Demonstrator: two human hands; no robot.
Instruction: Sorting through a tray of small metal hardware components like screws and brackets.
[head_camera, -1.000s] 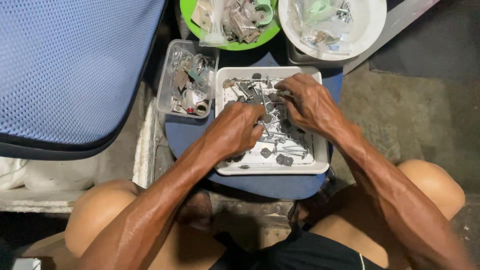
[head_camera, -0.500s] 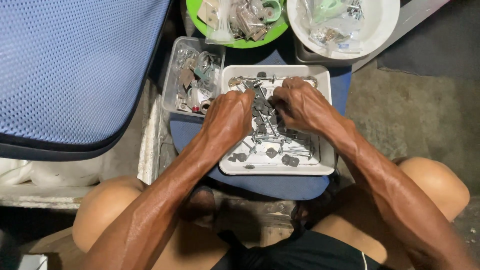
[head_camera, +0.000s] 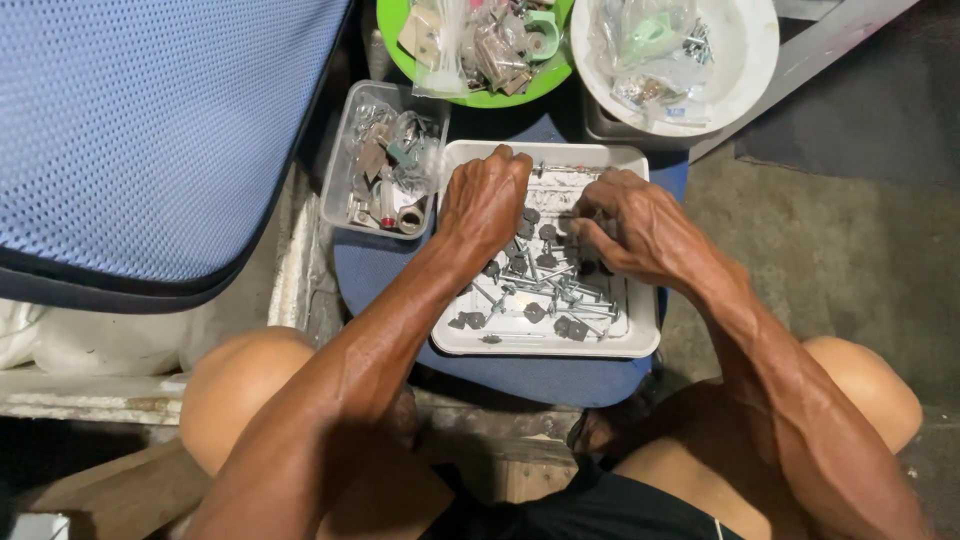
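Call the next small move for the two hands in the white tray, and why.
Probably: lift the right hand clear of the pile with whatever its grip has. Both hands sit curled on the heap of screws in the upper half of the white tray, the left hand at the far rim. The fingertips are hidden, so whether either holds a screw can't be told.

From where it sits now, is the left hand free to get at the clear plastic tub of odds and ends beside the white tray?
Probably yes. The left hand rests in the white tray, right beside the clear plastic tub, with nothing between them.
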